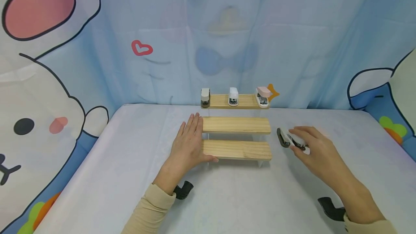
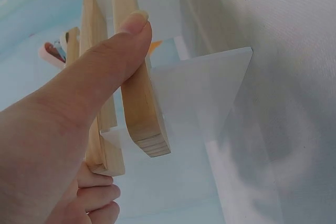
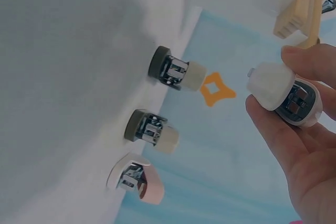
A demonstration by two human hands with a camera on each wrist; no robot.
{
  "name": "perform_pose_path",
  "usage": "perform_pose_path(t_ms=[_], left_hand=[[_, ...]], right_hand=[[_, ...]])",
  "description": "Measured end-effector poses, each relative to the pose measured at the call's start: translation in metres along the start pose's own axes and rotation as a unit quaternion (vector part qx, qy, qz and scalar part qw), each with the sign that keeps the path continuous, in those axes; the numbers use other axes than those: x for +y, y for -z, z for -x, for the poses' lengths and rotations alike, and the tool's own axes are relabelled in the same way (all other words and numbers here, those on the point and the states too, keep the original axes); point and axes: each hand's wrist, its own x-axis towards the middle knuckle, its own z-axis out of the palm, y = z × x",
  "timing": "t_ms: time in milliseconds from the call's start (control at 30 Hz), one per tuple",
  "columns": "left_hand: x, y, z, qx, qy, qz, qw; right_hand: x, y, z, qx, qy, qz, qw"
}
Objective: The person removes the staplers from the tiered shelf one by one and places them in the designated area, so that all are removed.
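A tiered rack has pale wooden shelves [image 1: 237, 150] on clear supports [image 2: 205, 82]. My left hand [image 1: 188, 143] rests against its left end, fingers straight along the side and thumb [image 2: 113, 51] across the lower shelf's front edge. My right hand [image 1: 313, 147] is to the right of the rack, pinching a white stapler [image 3: 273, 85] between thumb and fingers above the table. Below it in the right wrist view stand two dark-based staplers with cream tops, one [image 3: 176, 69] and another [image 3: 152, 129], and a pink-and-white stapler [image 3: 136, 177]. The hand hides most of these in the head view.
On the rear shelf [image 1: 219, 102] stand a grey-white stapler [image 1: 205, 97], a white stapler [image 1: 233, 96] and a pink-and-white stapler [image 1: 262, 96]. A white cloth covers the table [image 1: 247, 198]. Behind it hangs a blue printed curtain [image 1: 162, 71].
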Motion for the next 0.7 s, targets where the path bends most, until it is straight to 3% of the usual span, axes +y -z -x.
perform_pose_path(t_ms=[333,700], left_hand=[[0.0001,0.0001,0.0003,0.002,-0.002,-0.001,1.0],[0.0002,0.0006,0.0008,-0.002,-0.001,-0.007,1.0]], right_hand=[[0.0064,-0.0041,0.0021,-0.047,-0.031,-0.009,0.9984],[0.0053,-0.0095,0.0021,-0.162,-0.087,0.003,0.983]])
